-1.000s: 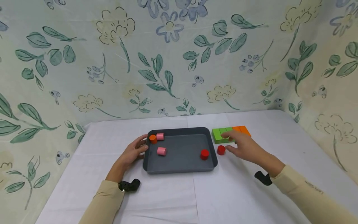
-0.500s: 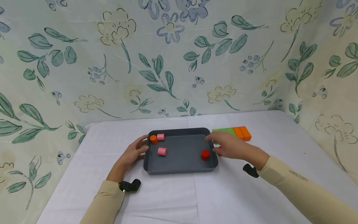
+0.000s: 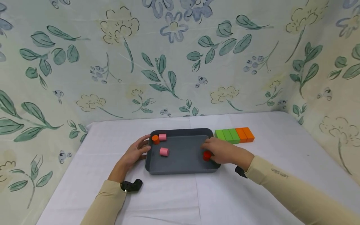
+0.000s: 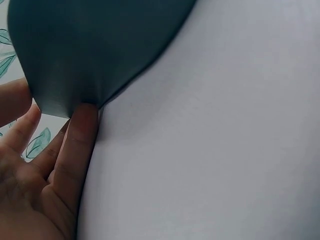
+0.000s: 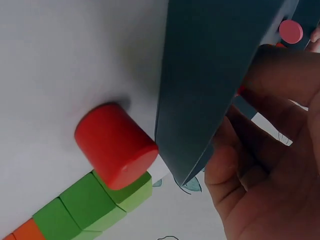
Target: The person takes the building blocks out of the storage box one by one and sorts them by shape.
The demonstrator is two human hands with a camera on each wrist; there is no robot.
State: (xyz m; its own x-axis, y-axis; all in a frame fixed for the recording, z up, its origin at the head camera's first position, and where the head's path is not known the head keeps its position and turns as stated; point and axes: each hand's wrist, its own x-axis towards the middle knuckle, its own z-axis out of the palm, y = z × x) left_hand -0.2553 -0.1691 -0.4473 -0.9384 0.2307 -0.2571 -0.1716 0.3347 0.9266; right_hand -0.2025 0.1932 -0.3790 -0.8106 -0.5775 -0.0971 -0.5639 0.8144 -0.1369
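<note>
My left hand (image 3: 136, 152) holds the left wall of a dark grey tray (image 3: 182, 172), its thumb at the rim. In the left wrist view, a fingertip (image 4: 86, 112) presses against the tray's outer wall near the cloth. My right hand (image 3: 225, 151) reaches over the tray's right rim, thumb and fingers pinching a red cylinder (image 3: 206, 156) inside it. The right wrist view shows only a sliver of that cylinder between the fingers. Another red cylinder (image 5: 115, 145) stands on the cloth just outside the tray. An orange cylinder (image 3: 155, 139) and two pink cylinders (image 3: 164, 152) sit at the tray's left side.
Several green blocks (image 3: 227, 135) and orange blocks (image 3: 245, 134) form a row behind the tray's right corner. White cloth (image 3: 168, 200) covers the table. A floral curtain (image 3: 168, 62) hangs behind and along the sides.
My right hand has moved left from beside the outer red cylinder, over the rim, and closed its fingers on the red cylinder in the tray. My left hand has stayed at the tray.
</note>
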